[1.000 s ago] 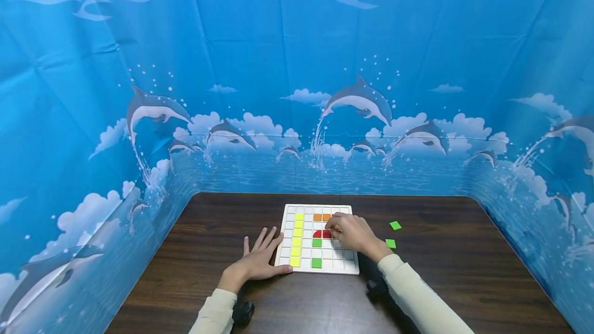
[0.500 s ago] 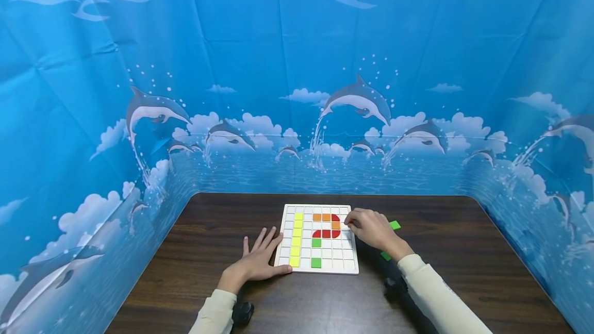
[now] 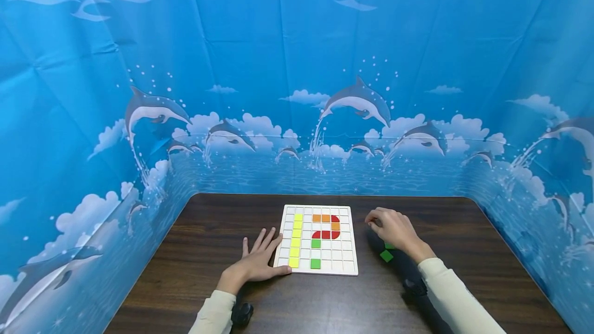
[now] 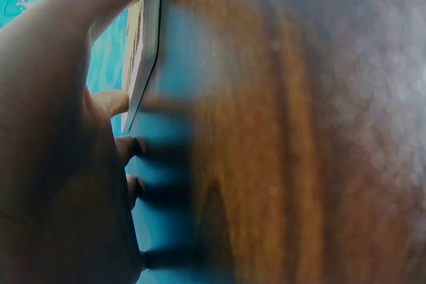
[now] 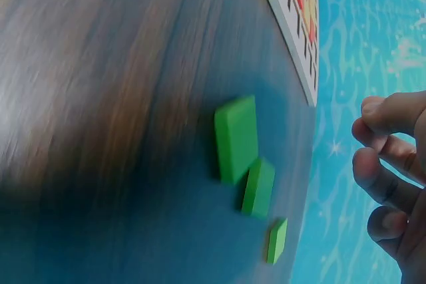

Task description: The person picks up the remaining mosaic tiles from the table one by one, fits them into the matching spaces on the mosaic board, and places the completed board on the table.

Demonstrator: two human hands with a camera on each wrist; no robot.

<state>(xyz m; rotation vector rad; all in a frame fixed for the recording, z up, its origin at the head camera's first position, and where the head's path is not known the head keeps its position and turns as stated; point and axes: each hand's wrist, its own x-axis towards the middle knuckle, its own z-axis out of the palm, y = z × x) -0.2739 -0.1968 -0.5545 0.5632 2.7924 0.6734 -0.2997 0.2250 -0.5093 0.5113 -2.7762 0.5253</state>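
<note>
Left of the board point(image 3: 340, 260), left hand point(image 3: 257, 263) lies spread, thumb and a fingertip on its edge. Right hand point(image 3: 395, 231) hovers loosely curled, empty, near three loose green tiles point(image 5: 239, 139) on the table point(image 3: 468, 256). I'd pinch one by its sides, left bracing the board.

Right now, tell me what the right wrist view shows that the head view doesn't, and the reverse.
Only the right wrist view: a third loose green tile, farthest from that camera.
Only the head view: the left hand at the left edge of the board, and printed dolphins.
Both: the right hand, two nearer green tiles, at least part of the board, the table and the blue backdrop.
</note>
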